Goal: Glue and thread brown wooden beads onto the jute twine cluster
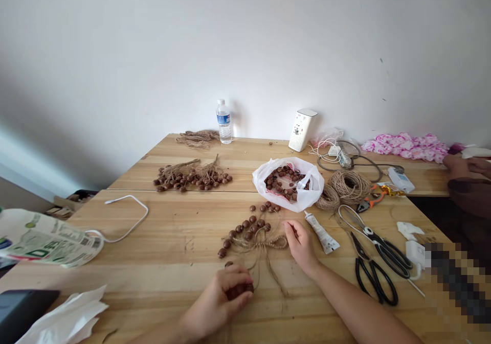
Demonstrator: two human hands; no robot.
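In front of me lies a bunch of brown nut-like balls (pixel 249 228) on thin twine strands, gathered at a twine knot (pixel 264 244) with loose tails. My left hand (pixel 233 294), low in the middle, has its fingers curled around a few of these balls. To the right, my right hand (pixel 302 247) is closed in a pinch at the twine end of the bunch, beside the corded loop (pixel 281 242). What exactly lies between those fingertips is partly hidden. Just beyond, a white plastic bag (pixel 261 180) holds many more brown balls. A glue tube (pixel 322 233) lies right of my right hand.
Finished-looking bunches (pixel 192 176) and loose twine (pixel 197 138) lie back left, near a water bottle (pixel 224 121). Twine rolls (pixel 349 186), pliers (pixel 371 199), and two scissors (pixel 374 277) (pixel 389 252) are at right. A white box (pixel 302 130) stands behind. Another person's hand (pixel 460 167) is far right.
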